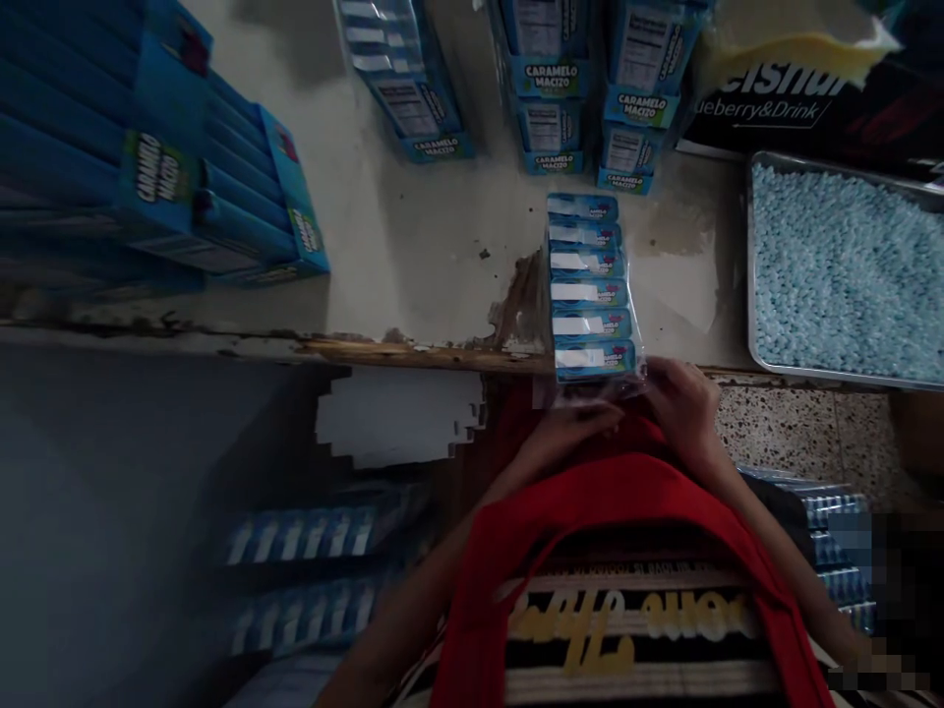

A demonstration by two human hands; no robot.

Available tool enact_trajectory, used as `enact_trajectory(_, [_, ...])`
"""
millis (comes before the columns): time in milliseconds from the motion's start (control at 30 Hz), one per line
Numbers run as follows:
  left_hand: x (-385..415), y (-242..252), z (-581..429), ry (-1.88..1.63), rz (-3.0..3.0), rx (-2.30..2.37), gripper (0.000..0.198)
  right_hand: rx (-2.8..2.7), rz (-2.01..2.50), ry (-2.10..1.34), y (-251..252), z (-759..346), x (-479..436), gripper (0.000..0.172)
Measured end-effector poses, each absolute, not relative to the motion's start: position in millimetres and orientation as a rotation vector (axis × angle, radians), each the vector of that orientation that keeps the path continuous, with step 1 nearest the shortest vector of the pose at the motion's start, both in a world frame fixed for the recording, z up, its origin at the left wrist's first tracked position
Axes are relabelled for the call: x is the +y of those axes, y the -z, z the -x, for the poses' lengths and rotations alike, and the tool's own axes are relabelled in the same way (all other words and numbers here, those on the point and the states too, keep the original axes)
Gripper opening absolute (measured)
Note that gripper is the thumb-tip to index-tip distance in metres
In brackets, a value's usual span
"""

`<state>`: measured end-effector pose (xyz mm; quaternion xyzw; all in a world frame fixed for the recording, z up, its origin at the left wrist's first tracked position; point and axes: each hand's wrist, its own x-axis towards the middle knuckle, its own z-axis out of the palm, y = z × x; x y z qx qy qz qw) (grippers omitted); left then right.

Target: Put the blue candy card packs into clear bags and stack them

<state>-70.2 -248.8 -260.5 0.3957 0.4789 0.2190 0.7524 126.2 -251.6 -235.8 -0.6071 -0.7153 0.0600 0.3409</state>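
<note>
A clear plastic bag (564,391) encloses a row of small blue candy boxes (590,295), lying on the worktop with its near end over the front edge. My right hand (684,401) is closed, its fingertips pinching the bag's near right corner. At the same near end, my left hand (579,425) has its fingers together against the loose plastic. Part of the left fingertips is hard to make out in the dim light.
Wrapped stacks of blue boxes (557,123) stand at the back. Larger blue cartons (162,167) are at the left. A metal tray (750,265) of small pale-blue candies sits at the right. The worktop's front edge (413,352) is chipped. More packs (302,536) lie below.
</note>
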Motion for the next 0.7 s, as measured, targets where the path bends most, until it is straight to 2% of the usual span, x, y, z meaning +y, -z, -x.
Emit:
enact_trajectory(100, [-256, 252, 106, -0.257, -1.098, 1.195, 0.033, -2.000, 1.491, 0.019, 225, -130, -269, 0.012])
enact_trajectory(200, [-262, 235, 146, -0.302, -1.213, 1.485, 0.035, -2.076, 1.464, 0.068, 217, -133, -282, 0.020])
enact_trajectory(333, [-265, 214, 162, -0.764, -1.246, 1.670, 0.041, -1.931, 1.464, -0.002, 216, -136, -284, 0.033])
enact_trajectory(433, [-263, 218, 142, -1.132, -1.350, 1.646, 0.052, -1.890, 1.434, -0.035, 221, -130, -276, 0.046])
enact_trajectory(500, [-263, 229, 124, -1.210, -1.471, 1.670, 0.061, -1.907, 1.463, -0.027, 225, -123, -269, 0.034])
enact_trajectory(567, [-261, 241, 111, -1.210, -1.637, 1.725, 0.057, -1.932, 1.493, 0.047, 229, -117, -264, 0.020])
enact_trajectory(633, [-256, 245, 106, -1.290, -1.914, 1.733, 0.048, -1.959, 1.536, 0.148, 231, -115, -262, 0.023])
enact_trajectory(700, [-247, 241, 107, -1.442, -2.284, 1.610, 0.053, -1.954, 1.595, 0.173, 232, -115, -265, 0.023])
